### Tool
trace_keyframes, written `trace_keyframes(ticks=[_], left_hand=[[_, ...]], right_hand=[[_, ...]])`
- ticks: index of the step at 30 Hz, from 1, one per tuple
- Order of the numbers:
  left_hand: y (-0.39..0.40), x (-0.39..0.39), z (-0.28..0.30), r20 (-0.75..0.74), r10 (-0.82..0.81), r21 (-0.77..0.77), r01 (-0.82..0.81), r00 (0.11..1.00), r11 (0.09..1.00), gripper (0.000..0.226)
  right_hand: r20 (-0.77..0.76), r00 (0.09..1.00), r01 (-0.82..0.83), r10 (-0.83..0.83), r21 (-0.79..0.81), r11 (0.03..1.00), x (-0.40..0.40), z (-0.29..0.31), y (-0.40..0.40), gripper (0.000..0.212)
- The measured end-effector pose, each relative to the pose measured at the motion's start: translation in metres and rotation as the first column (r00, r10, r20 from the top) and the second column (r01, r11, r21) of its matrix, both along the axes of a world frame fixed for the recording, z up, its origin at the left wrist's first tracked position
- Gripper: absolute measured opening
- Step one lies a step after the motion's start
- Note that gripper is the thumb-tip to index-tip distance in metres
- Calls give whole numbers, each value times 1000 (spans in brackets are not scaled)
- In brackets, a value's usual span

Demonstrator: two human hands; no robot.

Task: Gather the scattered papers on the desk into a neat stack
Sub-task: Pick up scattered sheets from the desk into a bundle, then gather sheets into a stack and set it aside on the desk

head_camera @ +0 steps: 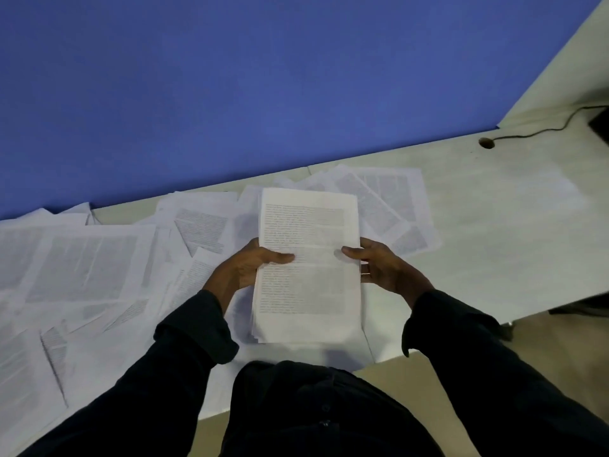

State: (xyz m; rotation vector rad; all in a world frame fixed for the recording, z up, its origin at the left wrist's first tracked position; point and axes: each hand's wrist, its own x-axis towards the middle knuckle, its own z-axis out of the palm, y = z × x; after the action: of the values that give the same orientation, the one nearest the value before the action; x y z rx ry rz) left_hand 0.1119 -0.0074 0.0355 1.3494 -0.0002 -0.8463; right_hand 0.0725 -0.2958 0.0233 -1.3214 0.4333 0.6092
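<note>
A thick stack of printed white papers (308, 232) is held upright-tilted in front of me, its lower edge resting near the desk's front edge. My left hand (242, 270) grips its left side, thumb across the top sheet. My right hand (384, 268) grips its right side, thumb on the page as well. Loose printed sheets (82, 265) lie scattered and overlapping over the left half of the desk. A few more loose sheets (389, 206) fan out behind the stack to the right.
The pale desk (494, 232) runs against a blue partition (230, 77). At the far right a black cable (540, 131) leads from a round grommet hole (486, 143) to a dark object at the frame edge. Bare desk surface lies right of the stack.
</note>
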Motion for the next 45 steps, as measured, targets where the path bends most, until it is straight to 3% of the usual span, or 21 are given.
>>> trace_keyframes(ticks=[4, 9, 11, 16, 19, 24, 28, 34, 37, 39, 41, 42, 45], left_hand=[[-45, 4, -8, -4, -142, 60, 142, 990, 988, 61], [-85, 8, -28, -138, 250, 100, -238, 958, 966, 44], [-112, 6, -35, -181, 305, 78, -295, 935, 952, 50], [-188, -12, -49, -200, 135, 124, -112, 970, 986, 55], [-236, -21, -60, -148, -45, 178, 71, 988, 982, 53], [-314, -24, -66, -153, -156, 277, 194, 976, 941, 42], [-376, -21, -69, -139, -191, 371, 230, 972, 900, 34], [-437, -27, -77, -40, -219, 486, 210, 975, 848, 21], [-439, -25, -81, 35, -264, 581, 195, 964, 790, 20], [-434, -22, -78, 76, -308, 647, 188, 948, 739, 26], [-426, -17, -74, 118, -317, 681, 156, 941, 716, 29], [-420, -13, -71, 133, -298, 680, 132, 945, 721, 28], [-394, 2, -71, 175, -218, 699, 35, 960, 715, 25]], right_hand=[[73, 995, 56, -62, 83, 995, -7, -4, -17, 58], [12, 997, 72, -71, -109, 992, -36, -15, -68, 47], [18, 998, 55, -53, -181, 982, -46, -24, -85, 43], [60, 977, 212, -204, -290, 933, -71, -37, -143, 30], [65, 981, 191, -180, -424, 885, -91, -39, -183, 34], [83, 969, 213, -233, -757, 617, -102, -40, -251, 40], [55, 955, 175, -291, -898, 405, -100, -33, -307, 33], [12, 942, 113, -336, -952, 284, -89, -49, -346, 20], [-3, 952, 45, -306, -988, 151, -86, -58, -338, 36], [102, 960, 92, -260, -995, -49, -82, -59, -322, 58], [230, 962, 209, -149, -968, -141, -71, -56, -302, 63], [278, 957, 270, -83, -958, -99, -61, -54, -291, 59], [340, 940, 328, 30, -924, 196, -23, -52, -251, 44]])
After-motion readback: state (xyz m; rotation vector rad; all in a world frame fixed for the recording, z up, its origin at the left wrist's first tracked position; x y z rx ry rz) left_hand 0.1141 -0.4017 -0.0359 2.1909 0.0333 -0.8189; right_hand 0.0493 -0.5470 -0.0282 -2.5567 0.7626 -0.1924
